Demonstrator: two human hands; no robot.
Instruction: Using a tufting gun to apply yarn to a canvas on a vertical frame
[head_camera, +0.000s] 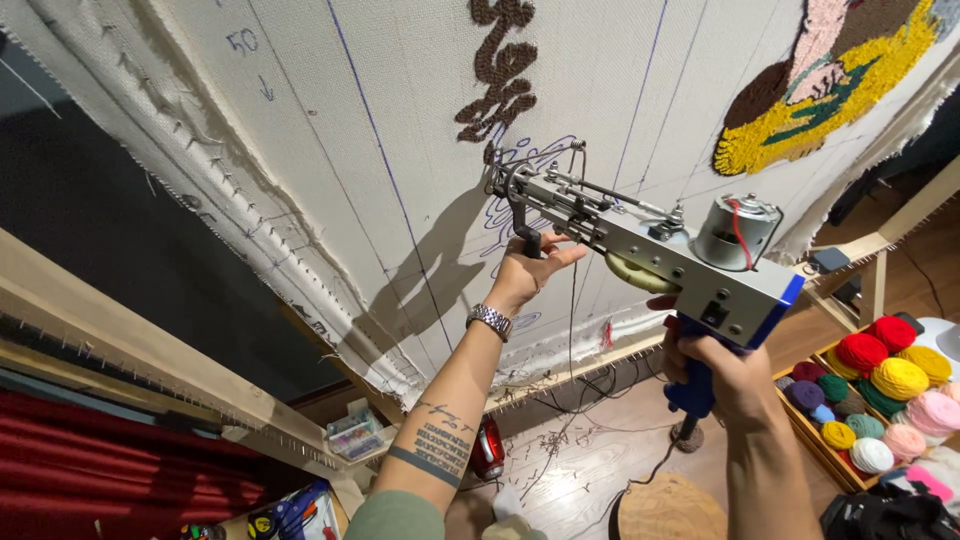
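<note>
A grey metal tufting gun (660, 250) with a round motor and a blue handle points its needle at a stretched off-white cloth (330, 130). My left hand (532, 268), with a metal watch on the wrist, grips the gun's black front handle. My right hand (722, 378) is wrapped around the blue rear grip. The needle tip touches the cloth just below a dark brown tufted shape (498, 70), over blue pen outlines. Brown yarn runs down from the gun.
A yellow, pink and brown tufted patch (830, 80) fills the cloth's upper right. The wooden frame (120, 340) has tack strips along its bars. A wooden tray of coloured yarn balls (880, 400) sits at right. A round stool (668, 510), cables and yarn scraps lie on the floor.
</note>
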